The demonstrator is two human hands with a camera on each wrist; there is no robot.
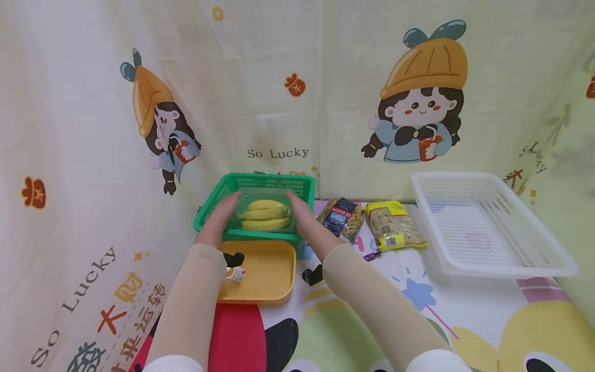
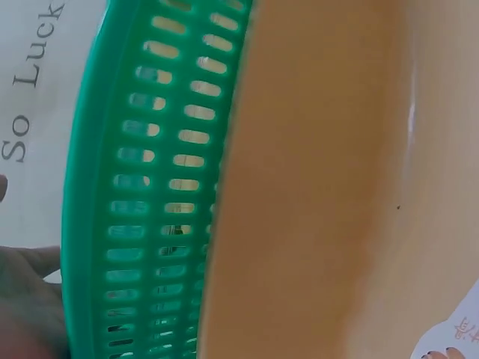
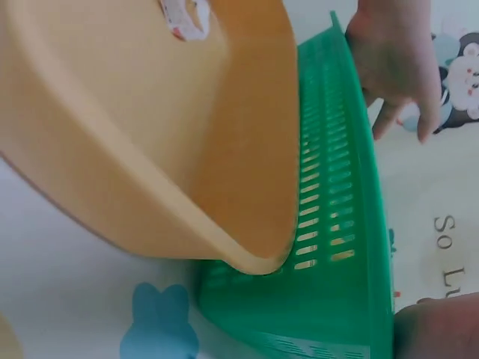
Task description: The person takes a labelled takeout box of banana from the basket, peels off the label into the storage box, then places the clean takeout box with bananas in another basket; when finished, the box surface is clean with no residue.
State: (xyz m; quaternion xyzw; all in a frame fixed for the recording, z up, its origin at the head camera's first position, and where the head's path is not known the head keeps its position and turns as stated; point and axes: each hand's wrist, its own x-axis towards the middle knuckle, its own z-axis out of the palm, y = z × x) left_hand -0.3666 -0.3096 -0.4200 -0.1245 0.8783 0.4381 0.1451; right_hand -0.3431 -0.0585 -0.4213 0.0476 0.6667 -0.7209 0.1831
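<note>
Yellow bananas (image 1: 264, 213) in clear plastic packaging sit at the green basket (image 1: 215, 206), in the head view. My left hand (image 1: 222, 216) is at the packaging's left side and my right hand (image 1: 308, 219) at its right, thumbs uppermost and fingers extended. In the right wrist view the left hand (image 3: 397, 63) shows beyond the basket rim with its fingers loosely straight; only part of the right hand (image 3: 440, 329) shows. Whether the palms touch the packaging is unclear. A yellow-orange tray (image 1: 265, 268) with a small label inside stands against the basket's near side.
Right of the basket lie a bag of AGNESI pasta (image 1: 341, 217) and a yellow-topped bag of pale food (image 1: 394, 227). A small purple-wrapped item (image 1: 371, 257) lies before them. A white perforated basket (image 1: 506, 271) stands far right. Printed curtains close off the back and sides.
</note>
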